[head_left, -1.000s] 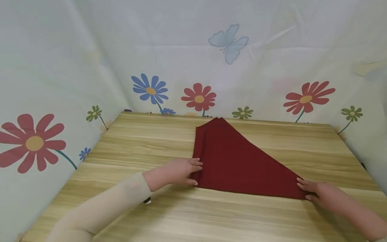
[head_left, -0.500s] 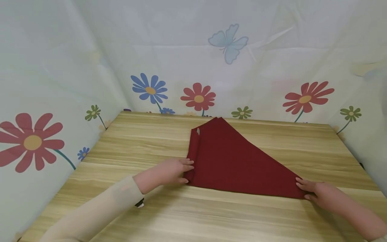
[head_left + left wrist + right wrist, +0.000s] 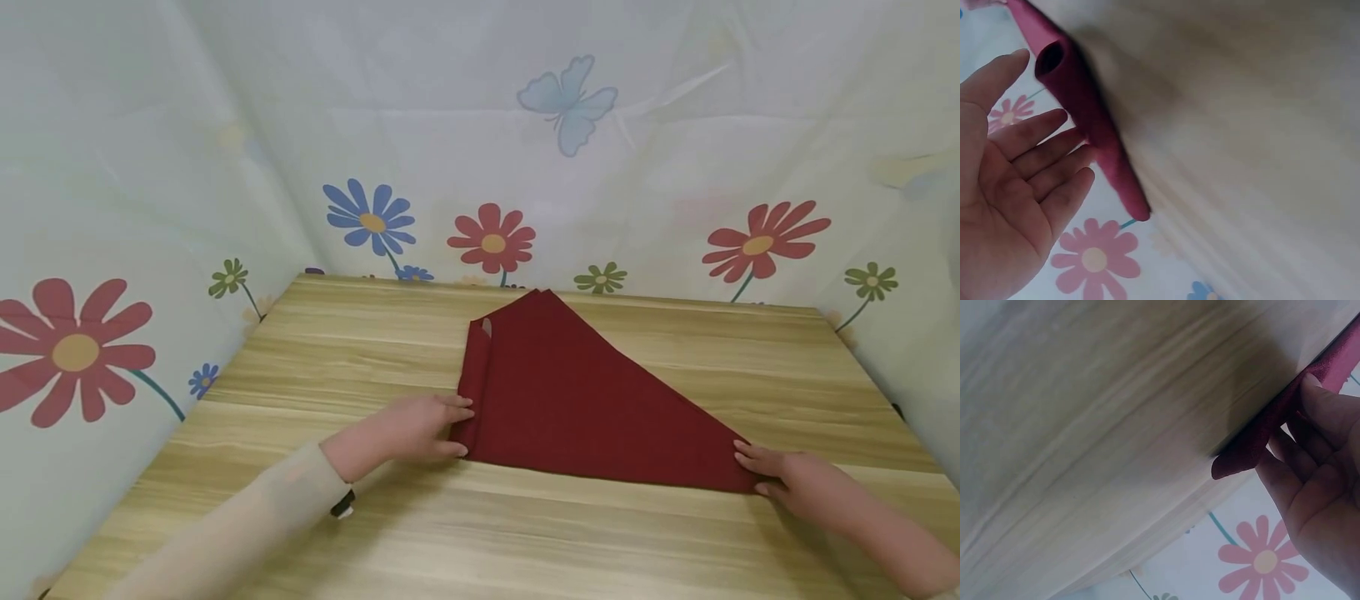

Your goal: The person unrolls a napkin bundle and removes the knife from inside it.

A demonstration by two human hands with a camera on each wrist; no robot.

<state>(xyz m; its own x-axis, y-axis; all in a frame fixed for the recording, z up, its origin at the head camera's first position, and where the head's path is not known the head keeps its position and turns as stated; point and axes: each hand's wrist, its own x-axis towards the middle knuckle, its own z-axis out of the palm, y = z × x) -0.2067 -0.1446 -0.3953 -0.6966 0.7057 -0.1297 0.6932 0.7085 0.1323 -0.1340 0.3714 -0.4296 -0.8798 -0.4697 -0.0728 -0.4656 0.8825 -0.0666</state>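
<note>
A dark red cloth, folded into a pointed shape, lies on the wooden table. Along its left edge runs a narrow roll, and the roll's hollow end shows in the left wrist view. My left hand touches this roll, its fingers fairly straight and the thumb apart from them at the near end. At the cloth's right corner rests my right hand, fingertips on the slanted edge and thumb by the near edge. In the right wrist view the thumb and loosely bent fingers touch that corner.
The wooden table reaches back to a pale curtain printed with flowers and a butterfly. The same curtain hangs along the left and right sides. A small dark object shows under the left wrist.
The cloth's left edge has become a rounder roll and shifted slightly left, with my left hand moving left along with it. My right hand has stayed almost still at the corner.
</note>
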